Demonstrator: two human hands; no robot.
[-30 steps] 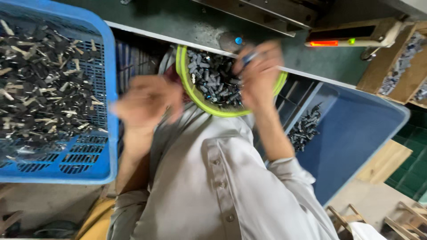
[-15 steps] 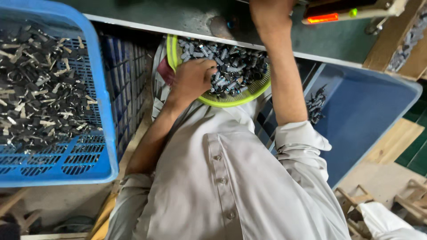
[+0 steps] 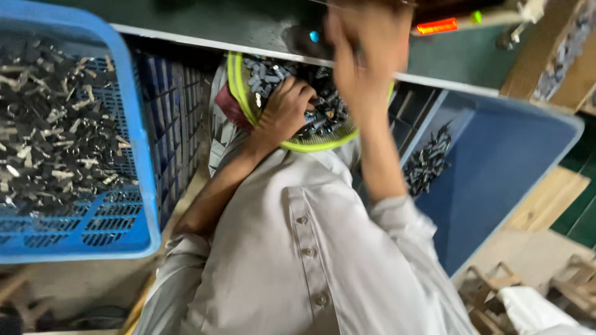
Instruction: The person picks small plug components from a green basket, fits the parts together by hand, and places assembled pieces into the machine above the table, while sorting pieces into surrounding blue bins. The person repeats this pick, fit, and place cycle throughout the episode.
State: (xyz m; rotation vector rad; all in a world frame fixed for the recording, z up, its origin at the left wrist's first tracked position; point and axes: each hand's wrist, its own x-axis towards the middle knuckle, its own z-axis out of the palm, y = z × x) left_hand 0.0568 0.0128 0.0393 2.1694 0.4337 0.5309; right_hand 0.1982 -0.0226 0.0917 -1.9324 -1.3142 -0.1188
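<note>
A round bowl with a yellow-green rim [image 3: 241, 99] rests in my lap against my pale shirt, full of small dark metal parts [image 3: 326, 118]. My left hand [image 3: 284, 110] is dug into the left side of that pile, its fingers curled around some parts. My right hand [image 3: 365, 59] is raised above the bowl's far edge in front of the dark bench. It is blurred, so I cannot make out its fingers or whether it holds anything.
A blue slotted crate [image 3: 139, 186] heaped with dark metal pieces stands at the left. A blue tub [image 3: 503, 161] at the right holds a small pile of parts [image 3: 428, 158]. The dark green bench [image 3: 205, 25] runs across the top, with an orange-lit tool [image 3: 437, 26] and a cardboard box [image 3: 559, 56].
My left hand went into the bowl and stays gripping in the parts. My right hand reached up over the bench and has now drawn back lower, above the bowl.
</note>
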